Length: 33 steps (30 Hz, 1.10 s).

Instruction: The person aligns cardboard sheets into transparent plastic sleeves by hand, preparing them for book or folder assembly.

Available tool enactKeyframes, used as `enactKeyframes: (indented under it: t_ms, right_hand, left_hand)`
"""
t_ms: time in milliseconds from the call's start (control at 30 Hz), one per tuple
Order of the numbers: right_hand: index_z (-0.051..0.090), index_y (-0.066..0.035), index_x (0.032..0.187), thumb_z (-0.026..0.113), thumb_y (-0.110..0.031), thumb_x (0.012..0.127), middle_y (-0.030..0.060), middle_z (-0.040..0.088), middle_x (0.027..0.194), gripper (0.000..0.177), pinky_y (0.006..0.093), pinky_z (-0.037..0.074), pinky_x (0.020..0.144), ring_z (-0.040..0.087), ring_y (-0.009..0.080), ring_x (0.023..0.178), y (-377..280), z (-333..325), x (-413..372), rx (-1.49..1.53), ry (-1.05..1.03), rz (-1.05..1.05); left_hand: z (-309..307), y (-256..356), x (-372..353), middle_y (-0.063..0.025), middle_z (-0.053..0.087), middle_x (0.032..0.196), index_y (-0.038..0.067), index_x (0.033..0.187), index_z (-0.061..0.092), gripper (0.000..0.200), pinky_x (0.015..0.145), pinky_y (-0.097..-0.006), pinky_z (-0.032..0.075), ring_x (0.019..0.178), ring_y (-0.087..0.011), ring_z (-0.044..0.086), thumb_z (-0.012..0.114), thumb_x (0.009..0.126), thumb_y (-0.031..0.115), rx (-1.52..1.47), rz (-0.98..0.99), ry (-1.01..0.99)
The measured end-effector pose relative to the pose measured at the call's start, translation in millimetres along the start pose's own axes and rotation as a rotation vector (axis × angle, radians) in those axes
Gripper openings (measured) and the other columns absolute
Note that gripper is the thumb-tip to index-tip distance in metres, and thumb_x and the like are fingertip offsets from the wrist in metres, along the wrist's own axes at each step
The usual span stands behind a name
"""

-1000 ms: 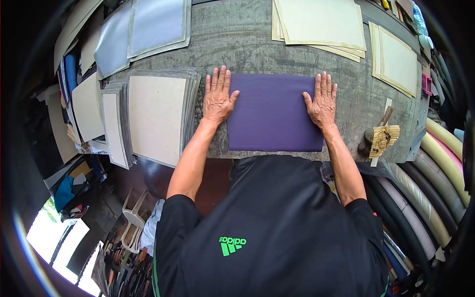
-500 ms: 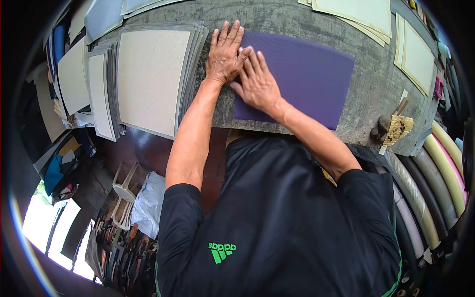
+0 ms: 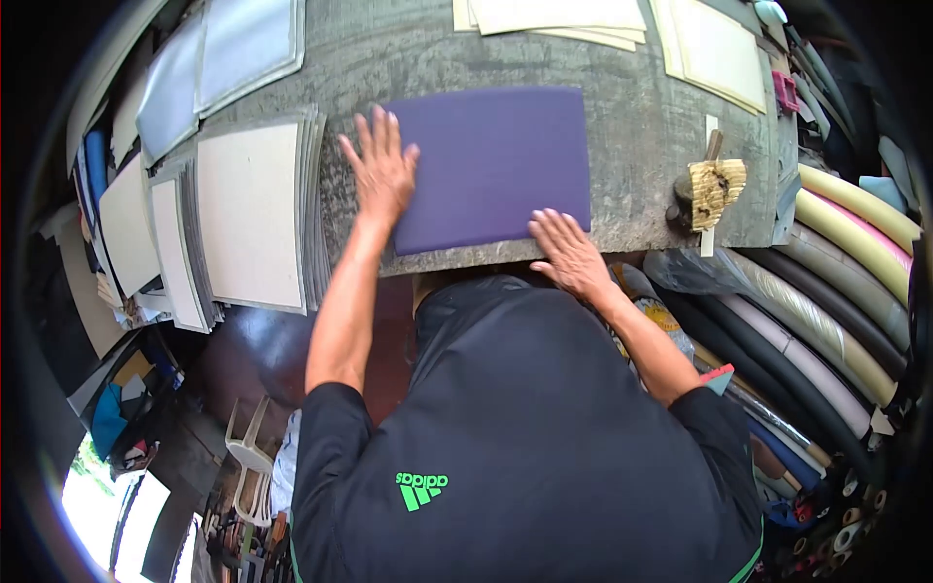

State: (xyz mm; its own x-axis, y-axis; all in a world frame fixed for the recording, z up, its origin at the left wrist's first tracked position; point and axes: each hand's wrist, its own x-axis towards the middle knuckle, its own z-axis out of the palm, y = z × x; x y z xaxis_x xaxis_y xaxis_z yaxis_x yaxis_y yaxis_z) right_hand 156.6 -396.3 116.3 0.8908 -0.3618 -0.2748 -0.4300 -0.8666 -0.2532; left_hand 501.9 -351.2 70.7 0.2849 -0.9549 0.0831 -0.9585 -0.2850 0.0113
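A flat purple rectangular panel (image 3: 496, 165) lies on the grey worktable (image 3: 389, 68), close to its front edge. My left hand (image 3: 382, 170) rests along the panel's left edge, fingers spread and pointing away from me. At the front right corner, my right hand (image 3: 569, 255) touches the panel with its fingers stretched out. Neither hand grips anything. What lies under the panel is hidden.
Stacked pale boards (image 3: 248, 214) stand left of my left hand. Cream sheets (image 3: 559, 15) lie at the back. A hammer-like tool and a ridged wooden block (image 3: 717, 194) sit at the right. Material rolls (image 3: 816, 301) fill the lower right.
My hands were close together at the panel's left edge. Now they are apart, with the right one at the front right corner. The view has shifted, and the panel appears further left and straighter.
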Motion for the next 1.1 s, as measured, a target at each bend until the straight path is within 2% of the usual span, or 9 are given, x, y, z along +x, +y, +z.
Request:
enactKeyframes:
  t_ms: [167,267,367,467,667,767,833,967,1100]
  right_hand:
    - [0.027,-0.002,0.146,0.048,-0.046,0.092,0.0143,0.024,0.154,0.074,0.0503,0.007,0.117,0.015,0.0275,0.145,35,11,-33,0.023,0.125,0.172]
    - [0.027,0.001,0.145,0.048,-0.045,0.092,0.0164,0.023,0.154,0.073,0.0513,0.007,0.116,0.014,0.0291,0.145,42,4,1,0.034,0.2,0.228]
    - [0.027,0.001,0.145,0.046,-0.044,0.094,0.0166,0.023,0.154,0.071,0.0513,0.007,0.116,0.014,0.0294,0.145,66,-15,66,-0.03,0.256,0.256]
    - [0.026,0.001,0.146,0.044,-0.045,0.095,0.0169,0.022,0.154,0.071,0.0511,0.005,0.116,0.014,0.0294,0.145,102,-24,124,-0.052,0.381,0.235]
    - [0.024,0.0,0.147,0.042,-0.047,0.096,0.0154,0.019,0.155,0.072,0.0504,0.003,0.116,0.013,0.0276,0.145,111,-28,148,-0.038,0.4,0.267]
    - [0.022,0.0,0.148,0.04,-0.047,0.097,0.0152,0.016,0.156,0.071,0.0492,0.004,0.117,0.012,0.028,0.146,115,-26,146,-0.038,0.404,0.239]
    - [0.02,0.0,0.148,0.038,-0.046,0.098,0.0155,0.015,0.156,0.07,0.048,0.005,0.117,0.011,0.0286,0.146,117,-29,141,-0.043,0.413,0.219]
    - [0.016,-0.003,0.149,0.036,-0.042,0.101,0.0184,0.014,0.156,0.066,0.0426,0.016,0.117,0.012,0.0328,0.145,118,-34,115,0.523,0.687,0.397]
    - [0.022,-0.003,0.148,0.038,-0.037,0.101,0.0183,0.021,0.154,0.06,0.0422,0.019,0.116,0.019,0.0342,0.143,126,-9,70,0.503,0.718,0.458]
  left_hand:
    - [-11,98,-62,-0.023,0.005,0.156,-0.002,0.147,0.02,0.074,0.115,-0.0565,0.005,0.144,-0.0416,0.003,0.048,0.093,0.041,-0.364,0.18,-0.041]
    - [-18,129,-42,-0.0202,0.016,0.155,-0.001,0.144,0.03,0.073,0.116,-0.0536,0.009,0.144,-0.039,0.01,0.055,0.09,0.041,-0.42,0.231,-0.149]
    - [-14,116,11,-0.0171,0.024,0.153,-0.001,0.141,0.037,0.071,0.116,-0.0519,0.013,0.143,-0.036,0.016,0.056,0.089,0.044,-0.341,0.308,-0.12]
    - [-4,86,55,-0.0149,0.029,0.152,0.0,0.14,0.038,0.064,0.115,-0.0505,0.016,0.142,-0.0337,0.022,0.054,0.091,0.038,-0.261,0.16,-0.005]
    - [-9,65,65,-0.0189,0.037,0.145,-0.001,0.135,0.045,0.056,0.113,-0.0496,0.022,0.136,-0.0342,0.032,0.055,0.09,0.032,-0.165,0.056,-0.07]
    - [-17,67,73,-0.0185,0.05,0.128,-0.001,0.126,0.052,0.051,0.105,-0.0478,0.032,0.122,-0.0333,0.045,0.06,0.086,0.029,-0.151,0.04,0.063]
    - [-21,63,88,-0.015,0.055,0.108,0.002,0.113,0.059,0.039,0.092,-0.0449,0.039,0.105,-0.0311,0.051,0.065,0.082,0.025,-0.17,0.063,-0.061]
    - [-30,45,102,-0.0137,0.056,0.097,0.007,0.088,0.064,0.019,0.085,-0.0436,0.041,0.098,-0.0314,0.054,0.066,0.079,0.023,-0.26,0.039,-0.168]
    - [-90,22,98,-0.0159,0.06,0.094,0.002,0.09,0.061,0.027,0.085,-0.0428,0.046,0.099,-0.0342,0.058,0.068,0.083,0.027,-0.589,0.096,-0.305]
